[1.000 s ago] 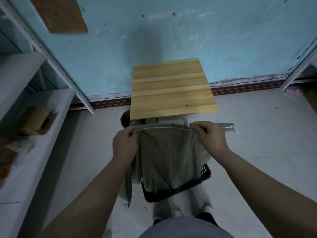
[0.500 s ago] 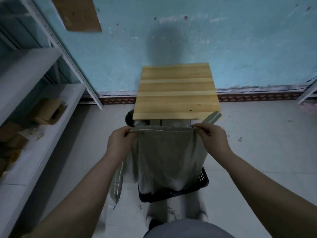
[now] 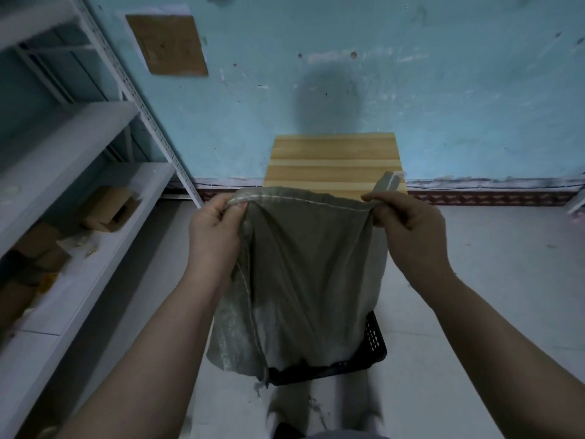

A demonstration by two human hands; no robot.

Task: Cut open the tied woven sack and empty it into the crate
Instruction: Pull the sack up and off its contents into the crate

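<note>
The sack (image 3: 304, 274) we hold hangs over the crate (image 3: 375, 342) and covers most of its mouth, leaving only its right wall showing. The wooden tabletop (image 3: 332, 160) closes the far side, against the wall (image 3: 459, 106). The shelf rack (image 3: 95, 144) crowds our left, while bare floor (image 3: 493, 296) lies open on our right. We cannot tell what lies beneath the sack.

The left hand (image 3: 215, 236) and the right hand (image 3: 408, 229) are both bare. The left forearm (image 3: 152, 343) and the right forearm (image 3: 493, 337) are uncovered too, down to the lower edge of the view. At the bottom centre a strip of grey clothing (image 3: 345, 436) shows, plain and smooth. Just left of it is a dark shape (image 3: 286, 429), too blurred to name.
</note>
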